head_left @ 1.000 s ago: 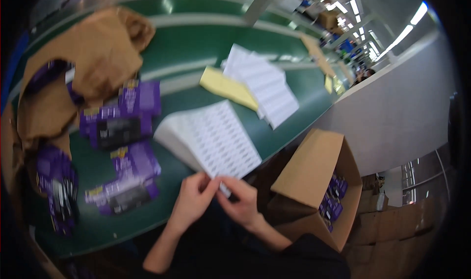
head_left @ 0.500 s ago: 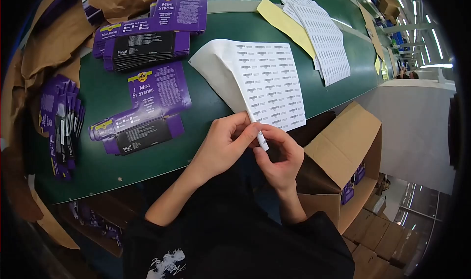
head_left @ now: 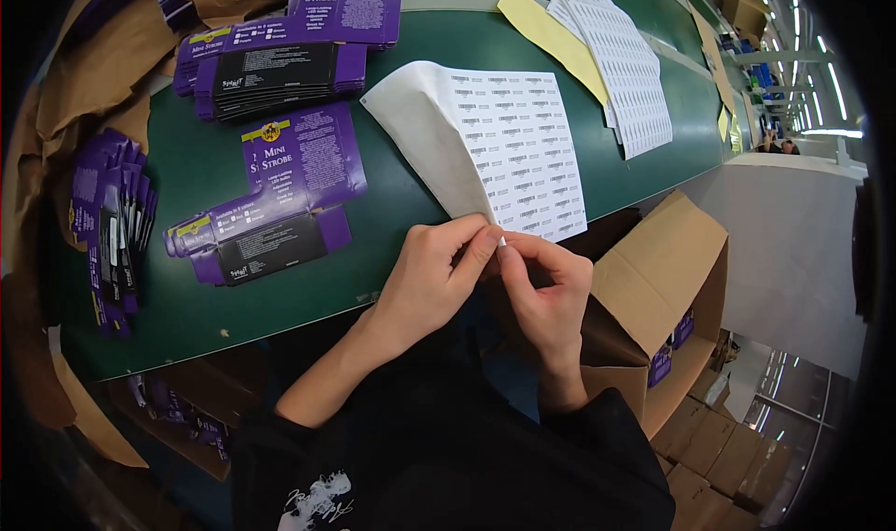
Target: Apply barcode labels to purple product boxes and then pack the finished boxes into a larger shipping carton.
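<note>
A white sheet of barcode labels [head_left: 527, 148] lies on the green table, its left part curled over to show the blank back. At its near edge my left hand [head_left: 439, 265] is closed, thumb and fingers pinching the sheet's corner. My right hand [head_left: 546, 288] meets it there, closed in a pinch on a small white piece at that corner. Whether this piece is a loose label or still part of the sheet is hard to tell. To the left lies a flattened purple and black box [head_left: 280, 195], apart from both hands.
Behind it is a stack of flat purple boxes [head_left: 289, 74]; more boxes [head_left: 117, 223] lean at the far left beside brown paper [head_left: 93, 92]. More label sheets [head_left: 621, 74] rest on yellow paper [head_left: 541, 36]. An open carton [head_left: 658, 279] stands off the table's right edge.
My hands have drawn closer together at the sheet's corner. The rolled white end that stuck out between them is now mostly hidden, with only a small tip showing.
</note>
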`<action>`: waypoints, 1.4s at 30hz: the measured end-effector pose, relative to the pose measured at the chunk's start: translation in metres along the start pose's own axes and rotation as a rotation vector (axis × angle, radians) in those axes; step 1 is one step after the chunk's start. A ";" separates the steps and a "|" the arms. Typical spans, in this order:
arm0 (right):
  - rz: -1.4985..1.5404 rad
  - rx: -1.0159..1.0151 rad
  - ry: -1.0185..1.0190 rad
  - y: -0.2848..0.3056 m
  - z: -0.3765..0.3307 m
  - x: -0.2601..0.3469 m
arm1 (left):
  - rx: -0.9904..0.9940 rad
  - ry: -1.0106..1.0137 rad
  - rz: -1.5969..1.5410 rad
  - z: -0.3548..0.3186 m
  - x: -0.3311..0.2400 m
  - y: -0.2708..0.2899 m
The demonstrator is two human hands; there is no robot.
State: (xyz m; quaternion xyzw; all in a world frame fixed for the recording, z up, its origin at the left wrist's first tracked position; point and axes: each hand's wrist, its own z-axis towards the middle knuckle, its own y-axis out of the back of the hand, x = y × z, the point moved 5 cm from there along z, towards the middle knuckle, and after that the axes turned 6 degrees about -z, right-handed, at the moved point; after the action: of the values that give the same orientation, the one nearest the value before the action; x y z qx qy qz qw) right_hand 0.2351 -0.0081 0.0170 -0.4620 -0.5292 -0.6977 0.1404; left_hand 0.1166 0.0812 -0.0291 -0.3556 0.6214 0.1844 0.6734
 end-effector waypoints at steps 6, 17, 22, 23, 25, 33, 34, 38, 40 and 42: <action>-0.005 0.022 -0.045 0.003 0.001 -0.014 | 0.014 0.004 -0.013 0.001 -0.003 -0.002; 0.133 -0.187 -0.133 0.050 0.023 -0.048 | -0.098 -0.135 0.362 -0.001 -0.006 -0.020; -0.081 -0.094 -0.114 0.029 0.017 -0.052 | -0.066 -0.519 0.522 -0.008 -0.027 -0.025; -0.148 -0.103 -0.033 0.029 0.020 -0.050 | -0.052 -0.545 0.584 -0.001 -0.040 -0.025; -0.280 -0.121 0.132 0.028 0.023 -0.046 | -0.034 -0.569 0.647 -0.001 -0.043 -0.027; 0.217 -0.310 -0.138 0.076 0.044 -0.085 | 0.022 -0.309 0.971 0.000 -0.014 -0.014; 0.213 -0.311 -0.141 0.076 0.041 -0.084 | 0.017 -0.302 0.964 0.002 -0.015 -0.014; -0.049 -0.398 -0.044 0.065 0.027 -0.044 | 0.001 -0.311 0.762 -0.001 -0.033 -0.012; -0.242 -0.364 0.266 0.041 0.018 -0.016 | -0.005 -0.321 0.412 -0.019 -0.046 -0.004; -0.164 -0.325 0.307 0.016 0.020 -0.005 | 0.020 -0.201 0.216 -0.035 -0.049 -0.003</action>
State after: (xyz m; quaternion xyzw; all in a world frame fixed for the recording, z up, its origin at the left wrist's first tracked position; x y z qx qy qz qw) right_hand 0.2583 0.0010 0.0235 -0.3224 -0.4181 -0.8449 0.0860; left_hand 0.0860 0.0642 0.0195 -0.2595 0.5871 0.2842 0.7121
